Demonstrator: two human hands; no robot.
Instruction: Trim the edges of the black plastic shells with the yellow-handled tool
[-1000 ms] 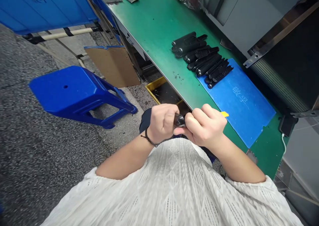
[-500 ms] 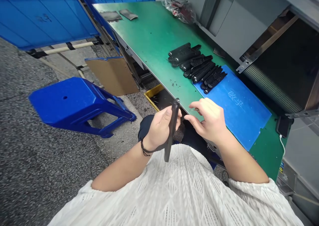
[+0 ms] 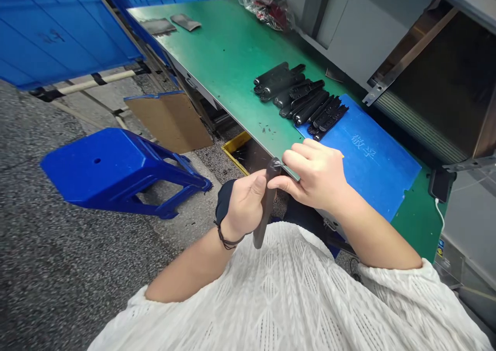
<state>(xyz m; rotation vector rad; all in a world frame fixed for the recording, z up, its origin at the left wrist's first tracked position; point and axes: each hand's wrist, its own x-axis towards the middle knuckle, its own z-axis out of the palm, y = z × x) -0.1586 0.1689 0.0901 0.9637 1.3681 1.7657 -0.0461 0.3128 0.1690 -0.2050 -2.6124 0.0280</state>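
My left hand (image 3: 247, 198) is wrapped round a long black plastic part (image 3: 264, 217) with a rounded, glossy top end. The part stands steeply tilted in front of my shirt, its lower end sticking out below the hand. At its upper end is my right hand (image 3: 315, 173), closed, with the thumb against the part and the fingers curled. Something thin seems to be pinched in these fingers, but they mostly cover it; a small yellow spot shows at the hand's far side. Beyond, several similar black plastic parts (image 3: 287, 85) lie in a row on the green table (image 3: 217, 51).
A blue mat (image 3: 372, 160) lies on the table, with a phone (image 3: 442, 188) on a white cable at the right. Small black scraps (image 3: 266, 129) lie near the edge. Below is a yellow crate (image 3: 232, 152). A blue stool (image 3: 96, 160) and blue bins (image 3: 58, 36) stand left.
My right hand has moved left to the upper end of the black plastic part, and its fingers have closed up. The left hand keeps its hold. The view has shifted slightly.
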